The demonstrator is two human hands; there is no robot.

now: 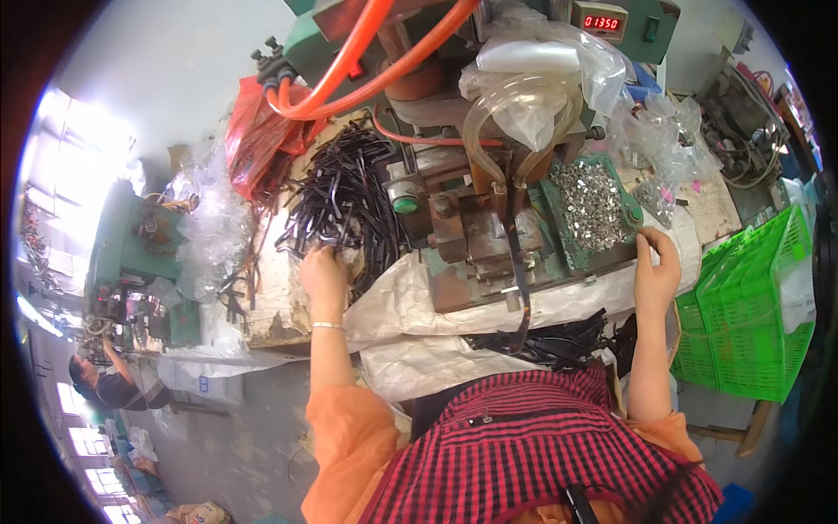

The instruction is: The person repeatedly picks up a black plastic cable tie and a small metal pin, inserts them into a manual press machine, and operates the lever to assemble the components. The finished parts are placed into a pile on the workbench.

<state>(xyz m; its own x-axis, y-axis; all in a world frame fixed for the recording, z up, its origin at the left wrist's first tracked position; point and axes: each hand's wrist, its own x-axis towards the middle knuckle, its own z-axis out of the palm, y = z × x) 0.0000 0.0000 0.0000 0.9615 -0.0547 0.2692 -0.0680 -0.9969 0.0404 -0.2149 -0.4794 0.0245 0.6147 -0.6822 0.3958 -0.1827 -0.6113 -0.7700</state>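
At the near edge of a heap of black strips (pixel 345 196), my left hand (pixel 323 272) has its fingers bunched and pointing into the heap. What its fingertips hold, if anything, is hidden. One black strip (pixel 521 288) sits at the press (pixel 484 227), its end hanging down over the front edge. My right hand (pixel 658 269) is at the right corner of the press base, fingers partly apart, with nothing seen in them. Its fingertips are close to a green round button (pixel 635 215); I cannot tell if they touch it. Beside them, a green tray (pixel 572 243) holds many small shiny metal pieces (pixel 589 201).
More black strips (pixel 567 342) lie on white sheeting (pixel 393 301) before my lap. Orange hoses (pixel 349 70) arch over the bench. A red plastic bag (pixel 262 127) lies back left, a green crate (pixel 742 306) stands right. Far left, another person (pixel 118 384) sits at a machine.
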